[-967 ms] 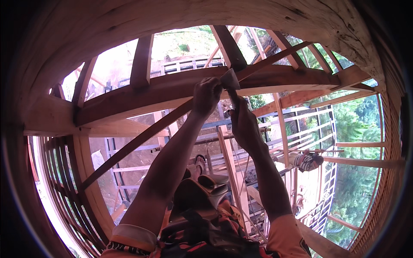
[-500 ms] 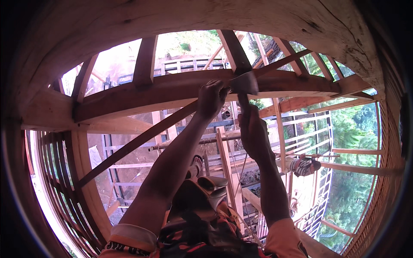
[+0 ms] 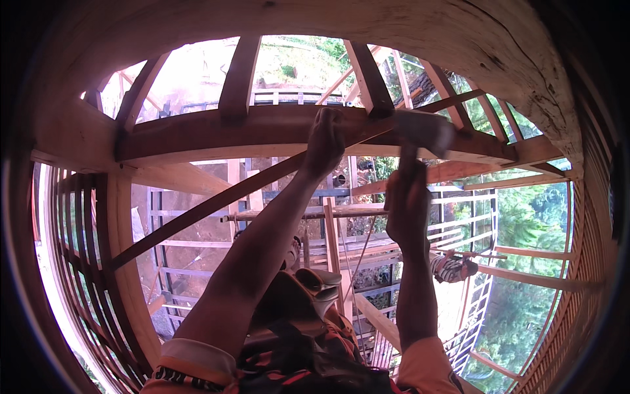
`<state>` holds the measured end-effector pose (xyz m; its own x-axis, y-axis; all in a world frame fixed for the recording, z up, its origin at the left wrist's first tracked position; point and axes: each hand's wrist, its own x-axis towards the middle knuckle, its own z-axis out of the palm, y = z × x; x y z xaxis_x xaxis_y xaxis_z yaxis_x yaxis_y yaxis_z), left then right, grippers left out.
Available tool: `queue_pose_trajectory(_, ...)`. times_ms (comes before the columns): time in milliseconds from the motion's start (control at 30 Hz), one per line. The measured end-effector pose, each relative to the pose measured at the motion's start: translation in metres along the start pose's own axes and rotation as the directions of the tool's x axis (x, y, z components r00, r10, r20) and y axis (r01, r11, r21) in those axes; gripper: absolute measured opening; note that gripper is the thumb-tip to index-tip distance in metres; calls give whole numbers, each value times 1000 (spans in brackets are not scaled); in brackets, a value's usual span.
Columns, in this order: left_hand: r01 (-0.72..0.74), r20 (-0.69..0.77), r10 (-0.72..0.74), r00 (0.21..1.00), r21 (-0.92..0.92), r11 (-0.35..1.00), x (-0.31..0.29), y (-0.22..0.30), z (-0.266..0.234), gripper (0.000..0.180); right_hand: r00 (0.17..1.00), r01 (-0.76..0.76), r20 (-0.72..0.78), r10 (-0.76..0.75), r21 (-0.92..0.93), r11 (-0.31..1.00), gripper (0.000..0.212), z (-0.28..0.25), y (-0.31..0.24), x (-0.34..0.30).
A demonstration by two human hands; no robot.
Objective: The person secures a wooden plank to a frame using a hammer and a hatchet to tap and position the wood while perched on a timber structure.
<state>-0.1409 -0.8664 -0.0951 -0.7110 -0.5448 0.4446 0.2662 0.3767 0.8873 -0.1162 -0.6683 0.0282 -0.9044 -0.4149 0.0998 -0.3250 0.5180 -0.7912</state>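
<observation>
My right hand (image 3: 407, 203) grips the dark handle of a hatchet (image 3: 423, 133). Its broad grey head is blurred and raised in front of the horizontal beam (image 3: 216, 138), to the right of my other hand. A long narrow wooden strip (image 3: 210, 213) slants from lower left to upper right across that beam. Where strip and beam cross, my left hand (image 3: 325, 141) is closed, its fingers bunched against the wood. Whatever those fingers pinch is hidden or too small to make out.
Upright posts (image 3: 241, 79) rise from the beam, and a thick curved timber (image 3: 302, 26) spans overhead. Slatted walls (image 3: 85, 249) stand on both sides. Far below are lattice framing and another person (image 3: 453, 268) in striped clothing. A pouch (image 3: 289, 305) hangs at my waist.
The hatchet has swung away from my left hand toward the right, along with my right hand. My left hand stays at the strip. The view has shifted slightly.
</observation>
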Motion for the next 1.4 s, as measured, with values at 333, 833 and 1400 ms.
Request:
queue_pose_trajectory(333, -79, -83, 79, 993, 6, 997, -4, 5, 8, 12, 971, -38, 215, 105, -296, 954, 24, 21, 40, 11)
queue_pose_trajectory(833, -51, -36, 51, 998, -11, 999, -2, 9, 2, 23, 972, -122, 172, 160, -209, 970, 24, 18, 32, 3)
queue_pose_trajectory(1400, -18, -39, 19, 999, 36, 999, 10, -1, -4, 27, 995, -63, 70, 76, -175, 983, 23, -3, 15, -6)
